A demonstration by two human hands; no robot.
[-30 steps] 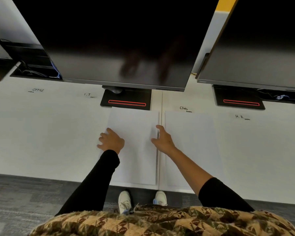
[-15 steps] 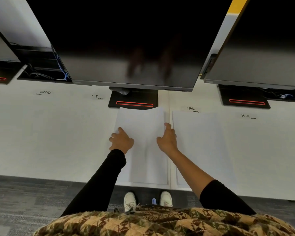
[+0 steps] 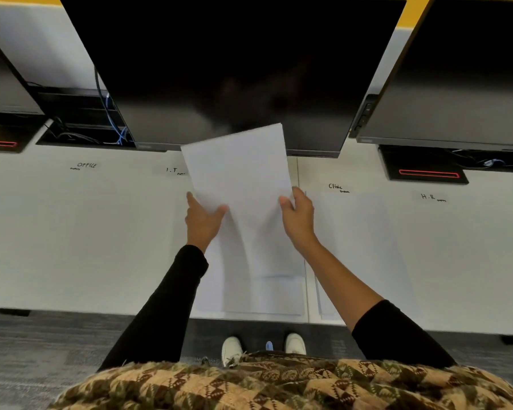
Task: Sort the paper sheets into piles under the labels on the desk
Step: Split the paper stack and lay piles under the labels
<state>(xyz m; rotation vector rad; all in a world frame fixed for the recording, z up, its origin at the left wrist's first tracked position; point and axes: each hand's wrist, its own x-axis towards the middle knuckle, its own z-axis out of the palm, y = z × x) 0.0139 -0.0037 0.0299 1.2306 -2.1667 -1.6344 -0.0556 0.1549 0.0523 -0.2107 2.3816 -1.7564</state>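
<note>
Near the desk's (image 3: 71, 247) front edge a paper stack (image 3: 264, 294) is lying flat. Above it, the left hand (image 3: 203, 221) and right hand (image 3: 299, 220) are each pinching one side of a single sheet (image 3: 239, 173), tilting it up, probably to read it before choosing between the I.T label (image 3: 172, 170) and the Clinic label (image 3: 335, 186) farther back.

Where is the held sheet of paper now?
Centre of the head view: the sheet is held above the desk between left hand and right hand, its top overlapping the middle monitor.
</note>
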